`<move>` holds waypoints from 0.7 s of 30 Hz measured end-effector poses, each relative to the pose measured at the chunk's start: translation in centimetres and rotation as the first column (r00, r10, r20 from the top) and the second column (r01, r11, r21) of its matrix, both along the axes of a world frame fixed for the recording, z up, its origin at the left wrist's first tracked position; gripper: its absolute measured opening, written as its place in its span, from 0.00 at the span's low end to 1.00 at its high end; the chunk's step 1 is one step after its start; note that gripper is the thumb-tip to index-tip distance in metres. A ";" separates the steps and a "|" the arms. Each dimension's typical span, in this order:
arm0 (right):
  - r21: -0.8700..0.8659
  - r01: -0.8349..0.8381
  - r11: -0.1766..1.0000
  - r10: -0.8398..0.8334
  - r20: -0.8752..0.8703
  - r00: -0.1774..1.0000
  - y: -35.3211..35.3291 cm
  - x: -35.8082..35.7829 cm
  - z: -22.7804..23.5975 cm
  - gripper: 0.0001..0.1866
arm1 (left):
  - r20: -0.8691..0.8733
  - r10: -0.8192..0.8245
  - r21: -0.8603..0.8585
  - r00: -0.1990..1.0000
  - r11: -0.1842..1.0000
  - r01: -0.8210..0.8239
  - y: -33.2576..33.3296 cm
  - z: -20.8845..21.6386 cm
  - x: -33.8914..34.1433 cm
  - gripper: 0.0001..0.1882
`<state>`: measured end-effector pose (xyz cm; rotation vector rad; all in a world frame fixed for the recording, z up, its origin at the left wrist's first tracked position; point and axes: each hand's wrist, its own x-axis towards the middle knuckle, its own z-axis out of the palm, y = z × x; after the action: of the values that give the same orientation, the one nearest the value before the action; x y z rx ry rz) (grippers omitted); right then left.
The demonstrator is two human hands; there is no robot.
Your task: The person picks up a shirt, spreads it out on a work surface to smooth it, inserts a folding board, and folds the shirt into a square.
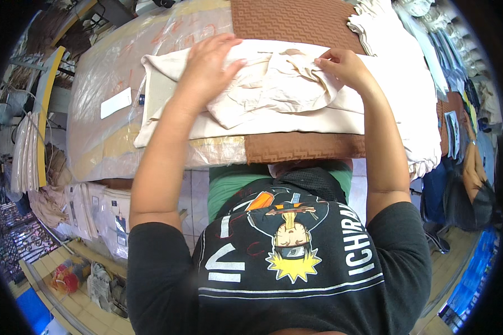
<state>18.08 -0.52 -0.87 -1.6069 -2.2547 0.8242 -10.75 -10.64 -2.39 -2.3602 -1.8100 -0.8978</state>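
A cream garment (274,84) lies spread sideways across the work table in front of me, with crumpled thin fabric bunched on top of its middle. I cannot tell its exact kind. Over its left part is my left hand (209,67), fingers stretched and thumb apart, holding nothing. At the right of the bunched fabric, my right hand (345,68) has its thumb and fingertips closed in a pinch on the garment's upper layer. A small white card (116,103) rests on the plastic cover left of the garment.
Clear plastic (100,134) covers the table's left side, and a brown patterned cloth (302,146) its middle. A pile of cream garments (416,106) sits at the right. Bagged garments (95,215) stand lower left. Another person's arm (474,167) shows at the far right.
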 end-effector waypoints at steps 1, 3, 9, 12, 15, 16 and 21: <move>0.106 -0.003 0.994 0.002 0.010 1.000 -0.2 -0.1 0.0 0.22 | 0.020 -0.014 -0.002 1.000 1.000 0.015 0.1 0.1 1.5 0.23; 0.307 -0.026 0.951 0.016 0.037 0.999 -1.3 -1.2 0.6 0.23 | 0.015 0.023 -0.038 1.000 0.999 -0.023 0.3 -0.1 4.0 0.26; 0.472 -0.318 0.822 0.305 0.108 0.946 -4.9 -2.4 -4.8 0.29 | -0.123 0.133 -0.289 0.983 0.943 -0.164 0.1 -4.1 7.3 0.34; 0.366 -0.289 0.885 0.259 0.129 0.957 -6.2 -2.6 -4.7 0.30 | -0.059 0.150 -0.288 0.987 0.944 -0.160 -0.1 -4.0 6.5 0.34; 0.367 -0.290 0.884 0.262 0.124 0.957 -6.1 -2.8 -4.7 0.30 | -0.072 0.273 -0.310 0.959 0.908 -0.281 0.6 -2.2 3.6 0.35; 0.372 -0.293 0.881 0.263 0.131 0.956 -6.0 -2.8 -4.7 0.30 | -0.091 0.324 -0.275 0.941 0.900 -0.337 0.6 -2.2 2.0 0.34; 0.382 -0.283 0.880 0.256 0.119 0.959 -6.1 -2.8 -4.9 0.29 | -0.255 0.582 -0.430 0.772 0.647 -0.630 -0.5 -2.6 -3.9 0.30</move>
<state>15.27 -6.60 -5.80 -1.1677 -2.5249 0.3343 -14.65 -11.18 -5.03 -1.6642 -2.7806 -0.2352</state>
